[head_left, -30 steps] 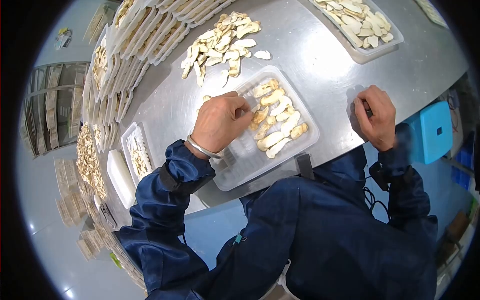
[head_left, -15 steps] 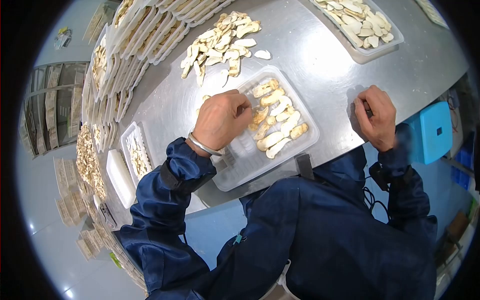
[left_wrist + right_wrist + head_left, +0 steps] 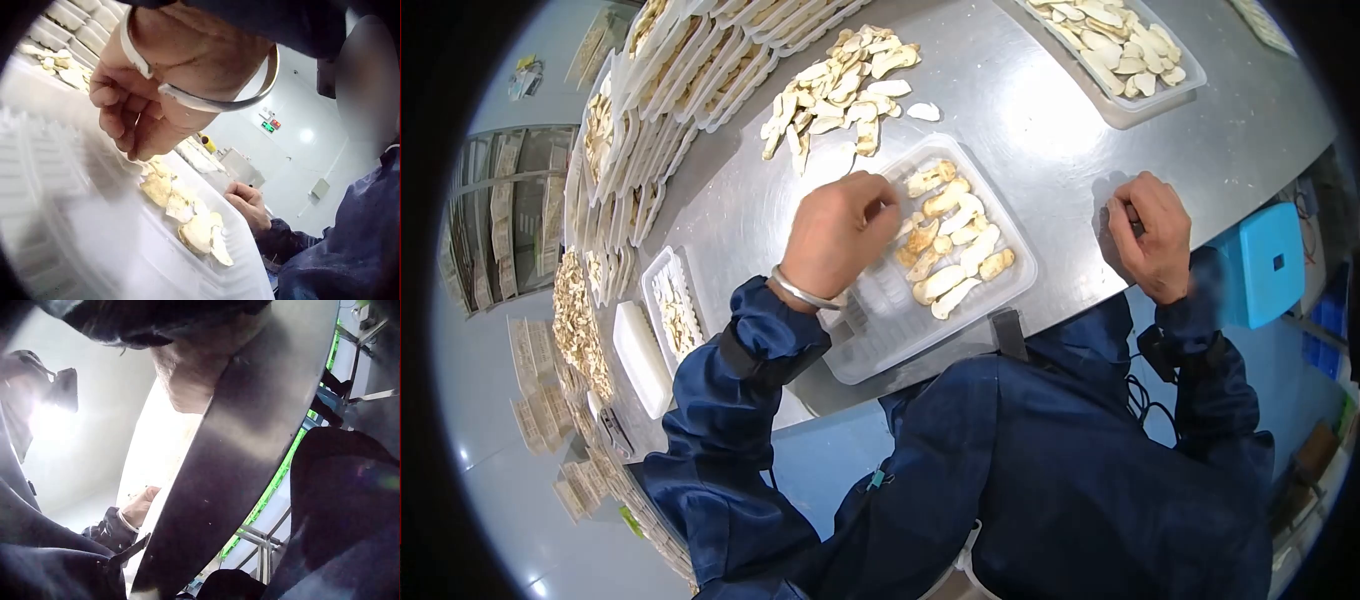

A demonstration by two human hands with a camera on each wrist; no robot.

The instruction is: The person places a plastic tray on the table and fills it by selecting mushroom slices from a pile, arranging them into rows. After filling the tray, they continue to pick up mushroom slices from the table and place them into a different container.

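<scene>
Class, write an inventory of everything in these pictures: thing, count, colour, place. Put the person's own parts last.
Steel table: one, silver, under the work
Ribbed plastic tray: one, translucent, centre
Mushroom slices: about a dozen visible, cream and tan, in that tray
Slice pile: one, cream, beyond the tray
Slice-filled tub: one, translucent, far right
Stacked trays: many, white, far left
Small tray with slices: one, white, left
Long tray: one, white, beside it
Slice heap: one, tan, far left
Plastic stool: one, light blue, right
Bangle: one, silver, left wrist
Sleeves: two, navy
Left hand: one, over tray
Right hand: one, at table edge
</scene>
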